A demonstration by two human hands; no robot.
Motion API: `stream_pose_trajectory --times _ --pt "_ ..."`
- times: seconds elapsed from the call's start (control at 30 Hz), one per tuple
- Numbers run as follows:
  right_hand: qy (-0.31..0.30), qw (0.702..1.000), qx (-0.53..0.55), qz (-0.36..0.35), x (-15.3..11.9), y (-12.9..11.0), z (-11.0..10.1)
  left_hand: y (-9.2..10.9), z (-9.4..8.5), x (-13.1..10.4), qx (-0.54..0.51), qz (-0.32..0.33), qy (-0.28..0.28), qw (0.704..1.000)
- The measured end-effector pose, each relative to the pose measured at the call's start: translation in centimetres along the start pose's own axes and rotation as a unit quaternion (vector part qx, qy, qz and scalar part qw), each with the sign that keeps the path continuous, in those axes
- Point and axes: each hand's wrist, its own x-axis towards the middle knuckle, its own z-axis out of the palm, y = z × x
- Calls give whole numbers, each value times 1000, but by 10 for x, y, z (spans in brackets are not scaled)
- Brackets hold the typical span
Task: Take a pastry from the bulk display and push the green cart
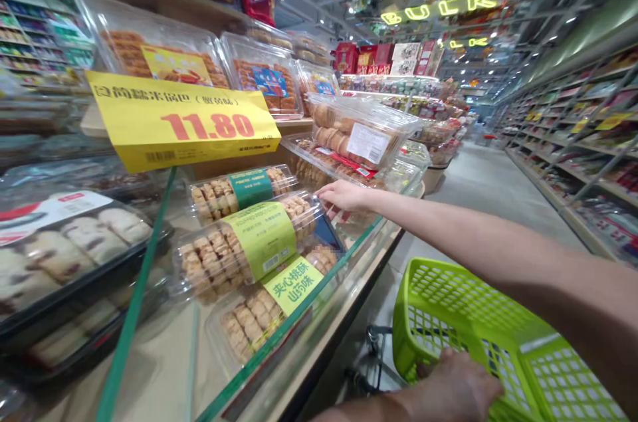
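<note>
My right hand [343,197] reaches over the glass edge into the shelf. Its bent fingers close at the right end of a clear cookie pack [264,236] with a light green label. Just under them a flat dark blue thing [327,234] shows; its kind is unclear. Behind lies a cookie pack with a dark green label [244,189]; in front, one with a yellow-green label [282,296]. Blurred at the bottom, my left hand [456,382] curls on the near side of a bright green shopping basket [433,296], its fingertips partly hidden.
A glass panel with a green edge [299,312] fronts the shelf. A yellow price sign [184,119] sticks out above the packs. Stacked clear cookie boxes [349,136] stand behind my right hand. The grey aisle floor [468,203] runs ahead, with stocked shelves [588,149] at right.
</note>
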Motion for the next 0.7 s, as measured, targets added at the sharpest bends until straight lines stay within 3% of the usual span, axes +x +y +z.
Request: stream_pose_trajectory --times 0.17,0.3,0.37,0.57,0.7 --pt "83 985 -141 -61 4 -8 9 2 9 2 3 2 8 1000" --pt "140 961 -226 -75 2 -8 1 5 8 1 -3 3 18 1000" --pt "165 959 -223 -58 -1 -1 -9 7 2 1 -13 -2 7 1000" --pt "235 968 -76 -30 -3 35 -25 8 -4 4 -26 -25 -24 999" --pt "221 961 -165 -19 -9 39 -27 7 -1 6 -33 -23 -25 999"
